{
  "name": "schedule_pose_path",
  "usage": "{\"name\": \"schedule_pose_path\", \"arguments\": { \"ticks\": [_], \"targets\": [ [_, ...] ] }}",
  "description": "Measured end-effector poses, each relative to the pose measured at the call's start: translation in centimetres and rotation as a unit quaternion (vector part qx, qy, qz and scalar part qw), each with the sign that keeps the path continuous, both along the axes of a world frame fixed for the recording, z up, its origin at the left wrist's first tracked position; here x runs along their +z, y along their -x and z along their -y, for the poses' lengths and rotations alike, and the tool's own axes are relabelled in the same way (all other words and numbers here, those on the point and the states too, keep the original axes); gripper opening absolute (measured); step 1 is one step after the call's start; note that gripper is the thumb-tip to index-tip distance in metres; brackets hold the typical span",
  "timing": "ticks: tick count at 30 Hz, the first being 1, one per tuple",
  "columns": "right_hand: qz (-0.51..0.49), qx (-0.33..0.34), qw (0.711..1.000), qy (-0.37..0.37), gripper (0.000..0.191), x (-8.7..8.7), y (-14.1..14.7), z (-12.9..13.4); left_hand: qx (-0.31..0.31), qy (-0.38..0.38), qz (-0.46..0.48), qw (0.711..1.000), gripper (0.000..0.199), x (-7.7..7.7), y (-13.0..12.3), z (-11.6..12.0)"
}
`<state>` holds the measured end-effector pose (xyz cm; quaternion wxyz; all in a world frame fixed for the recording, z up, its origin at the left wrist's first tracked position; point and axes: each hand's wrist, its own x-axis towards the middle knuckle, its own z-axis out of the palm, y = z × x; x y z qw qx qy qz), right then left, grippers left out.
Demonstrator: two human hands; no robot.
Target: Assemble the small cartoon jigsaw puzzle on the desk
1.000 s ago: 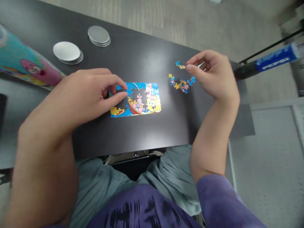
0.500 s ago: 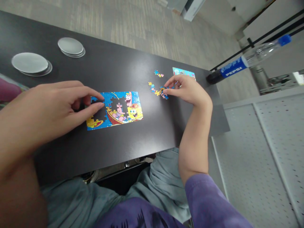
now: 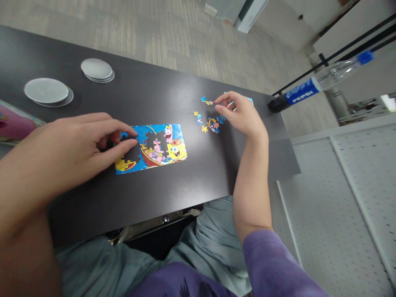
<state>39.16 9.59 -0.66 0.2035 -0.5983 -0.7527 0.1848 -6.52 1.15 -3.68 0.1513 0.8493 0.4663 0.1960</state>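
Note:
A partly filled cartoon jigsaw puzzle (image 3: 176,150) lies on the dark table, with gaps at its left side and middle. Over its left edge rests my left hand (image 3: 89,140), thumb and forefinger slightly apart and nothing visible between them. It hides part of the puzzle's left end. To the right is a loose cluster of puzzle pieces (image 3: 213,123). Just above and right of them hovers my right hand (image 3: 238,111), its fingertips apart with no piece seen in them. Two smaller groups include a yellow-and-blue piece group (image 3: 198,117) and a blue-and-pink piece group (image 3: 206,100).
Two stacks of silvery discs, a near stack (image 3: 46,90) and a far stack (image 3: 97,69), sit at the left. A Pepsi bottle (image 3: 303,91) stands at the table's right end. Behind my right hand a light blue picture card (image 3: 250,99) is mostly covered. A pink package (image 3: 17,126) lies at far left.
My right hand has lifted off the loose pieces and shifted slightly up, uncovering more of the cluster and covering more of the card. My left hand stays at the puzzle; the view has tilted a little.

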Motion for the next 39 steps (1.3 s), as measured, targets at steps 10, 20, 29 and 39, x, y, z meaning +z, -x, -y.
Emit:
{"name": "schedule_pose_path", "arguments": {
  "ticks": [10, 20, 29, 39],
  "targets": [
    [0.085, 0.011, 0.996, -0.033, 0.027, -3.4, -0.5, -2.0, 0.003, -0.002, -0.002, 1.0, 0.037, 0.1, -0.2, -0.1],
    [0.004, 0.007, 0.998, 0.057, 0.017, -1.3, 0.2, -1.3, 0.022, 0.045, -0.015, 0.999, 0.041, 1.5, -0.5, -0.1],
    [-0.055, 0.003, 0.994, 0.099, 0.038, -1.3, 0.1, -1.0, 0.031, 0.088, -0.045, 0.995, 0.051, 3.4, -1.7, 0.2],
    [-0.107, 0.031, 0.986, 0.123, 0.037, 1.8, 4.1, 1.7, 0.028, 0.072, -0.027, 0.997, 0.047, 3.4, -1.5, 0.4]
  ]
}}
